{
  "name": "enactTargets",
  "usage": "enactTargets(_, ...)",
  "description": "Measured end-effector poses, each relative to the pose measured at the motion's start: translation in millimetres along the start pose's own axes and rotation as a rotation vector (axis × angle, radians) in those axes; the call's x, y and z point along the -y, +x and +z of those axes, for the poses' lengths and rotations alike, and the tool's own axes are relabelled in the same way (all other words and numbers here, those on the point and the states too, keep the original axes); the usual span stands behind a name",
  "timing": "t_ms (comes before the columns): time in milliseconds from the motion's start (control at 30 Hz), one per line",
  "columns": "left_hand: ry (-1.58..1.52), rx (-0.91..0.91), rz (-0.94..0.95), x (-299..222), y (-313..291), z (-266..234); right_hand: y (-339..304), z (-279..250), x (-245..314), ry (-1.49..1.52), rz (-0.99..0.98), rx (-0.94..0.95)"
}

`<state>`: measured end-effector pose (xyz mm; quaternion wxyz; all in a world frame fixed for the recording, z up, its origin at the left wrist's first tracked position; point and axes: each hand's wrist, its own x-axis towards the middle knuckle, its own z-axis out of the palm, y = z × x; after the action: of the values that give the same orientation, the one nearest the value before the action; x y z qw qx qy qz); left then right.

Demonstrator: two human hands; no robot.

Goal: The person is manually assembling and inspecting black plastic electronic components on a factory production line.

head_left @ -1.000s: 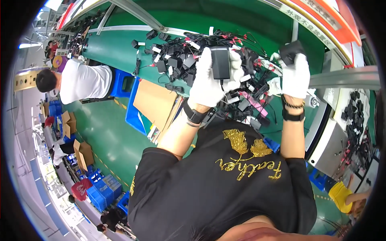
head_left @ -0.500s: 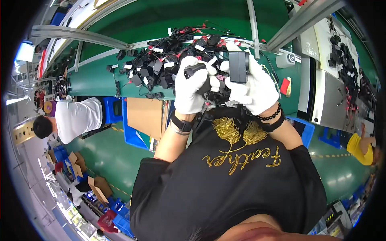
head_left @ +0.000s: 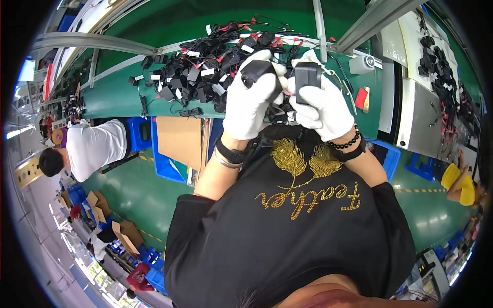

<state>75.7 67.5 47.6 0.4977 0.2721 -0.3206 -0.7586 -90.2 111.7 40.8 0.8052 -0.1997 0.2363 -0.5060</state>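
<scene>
My left hand (head_left: 244, 110), in a white glove, is closed round a black power adapter (head_left: 261, 69), whose broad face with a round dark part is turned up. Close on its right, my gloved right hand (head_left: 328, 110) grips a second black adapter (head_left: 307, 76) upright, the thumb lying across its lower part. Both adapters are held over the near edge of the green bench, side by side and apart. Behind my left hand lies a tangled heap of black adapters and cables (head_left: 192, 77), with white labels and red bits among them.
A metal frame post (head_left: 319, 31) rises behind the heap. To the right are a white bottle (head_left: 362, 64), a red and yellow piece (head_left: 361, 97) and a metal cabinet (head_left: 418, 113). A blue bin with cardboard (head_left: 179, 141) stands at left, near a person in white (head_left: 97, 149).
My left hand has turned its adapter, so more of the broad face shows. My right thumb has come across the front of the other adapter. The view has shifted slightly.
</scene>
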Motion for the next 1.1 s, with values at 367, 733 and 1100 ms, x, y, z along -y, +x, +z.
enactTargets(367, 0.17, -0.061, -0.01, -5, -4, 6, 2, 10, 5, -0.053, 0.006, -0.165)
enactTargets(733, 0.046, -0.031, 0.02, -5, -11, 4, -7, 21, 3, -0.003, -0.034, -0.103)
enactTargets(1100, -0.659, 0.191, -0.379, -7, -5, 3, -12, 17, 0, -0.251, -0.28, -0.301)
